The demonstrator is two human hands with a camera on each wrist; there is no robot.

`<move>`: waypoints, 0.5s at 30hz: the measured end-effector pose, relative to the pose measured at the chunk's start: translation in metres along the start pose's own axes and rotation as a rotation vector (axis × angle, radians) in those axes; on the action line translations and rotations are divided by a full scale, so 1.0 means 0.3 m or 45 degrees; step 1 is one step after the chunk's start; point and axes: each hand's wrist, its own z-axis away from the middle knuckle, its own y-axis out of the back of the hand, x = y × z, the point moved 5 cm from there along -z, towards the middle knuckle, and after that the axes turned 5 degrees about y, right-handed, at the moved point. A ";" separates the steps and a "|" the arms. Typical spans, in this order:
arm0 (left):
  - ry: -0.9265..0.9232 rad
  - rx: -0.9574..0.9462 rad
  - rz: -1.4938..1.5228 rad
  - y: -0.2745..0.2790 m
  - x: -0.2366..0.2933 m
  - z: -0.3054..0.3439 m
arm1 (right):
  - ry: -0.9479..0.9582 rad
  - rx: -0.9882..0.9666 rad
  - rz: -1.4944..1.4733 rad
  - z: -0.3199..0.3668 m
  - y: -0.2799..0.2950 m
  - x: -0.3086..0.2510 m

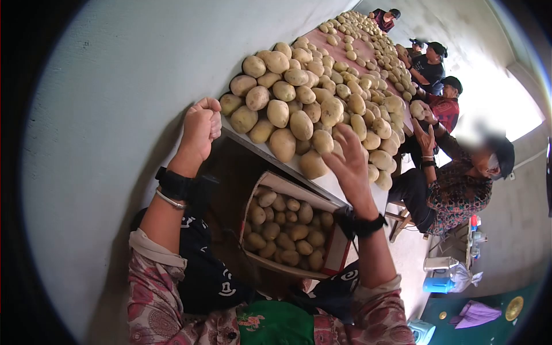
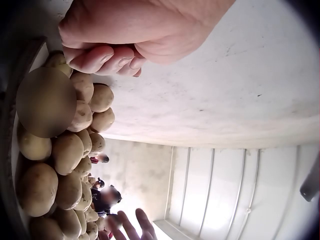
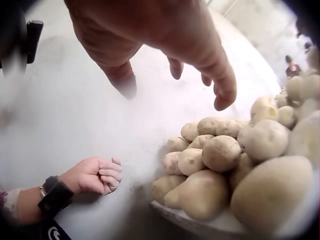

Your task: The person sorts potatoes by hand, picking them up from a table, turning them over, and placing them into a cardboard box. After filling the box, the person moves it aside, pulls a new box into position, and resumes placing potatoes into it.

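Note:
A big heap of potatoes (image 1: 302, 123) covers the near end of the table (image 1: 293, 167). My left hand (image 1: 201, 127) is a fist beside the heap's left edge, close to the wall; nothing shows in it, and in the left wrist view the fingers of this hand (image 2: 135, 35) fold into the palm. Over the right front of the heap hovers my right hand (image 1: 352, 167), its fingers loosely bent and apart. The right wrist view shows an empty space between that hand's thumb and fingers (image 3: 224, 85), with the potatoes (image 3: 222, 152) below.
Below the table edge, a cardboard box (image 1: 339, 250) holds many potatoes. A pale wall (image 1: 115, 115) runs along the left. Several people sit along the table's right side, the nearest in a patterned shirt (image 1: 460, 195). A blue container (image 1: 438, 285) stands at the lower right.

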 end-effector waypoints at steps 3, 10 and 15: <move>0.006 -0.011 0.034 0.005 -0.006 -0.004 | 0.104 -0.048 0.168 -0.210 -0.060 -0.033; 0.020 0.041 0.055 -0.001 0.009 0.008 | 0.539 -0.231 0.786 -0.654 -0.229 0.006; 0.097 0.063 0.106 -0.011 0.007 0.007 | -0.006 -0.419 1.032 -0.732 -0.330 0.027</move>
